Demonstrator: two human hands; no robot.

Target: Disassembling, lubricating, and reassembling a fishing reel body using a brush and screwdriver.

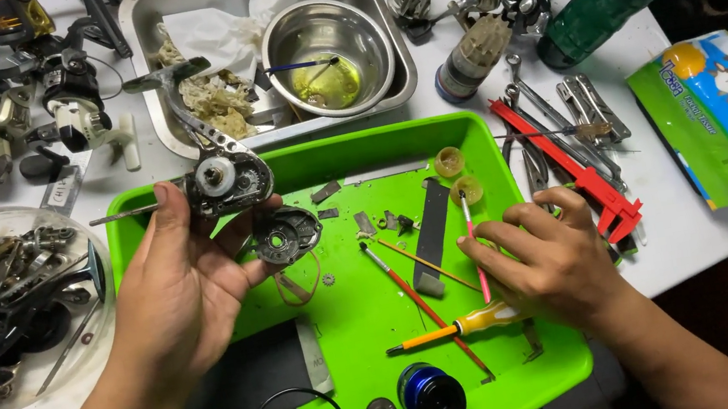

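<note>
Blue spool [431, 396] lies in green tray [470, 134]; left hand [178, 287] pinches reel body [227, 181]; right hand [548, 258] fingers spread.

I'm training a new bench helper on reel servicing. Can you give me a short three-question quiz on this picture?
1. True or false: the left hand holds a fishing reel body above the green tray.
2. What does the right hand rest on? A) red caliper B) thin pink-handled tool C) green bottle
3. Which vessel, inside the steel pan, holds yellowish liquid?

Key: 1 true. 2 B. 3 the round steel bowl.
</note>
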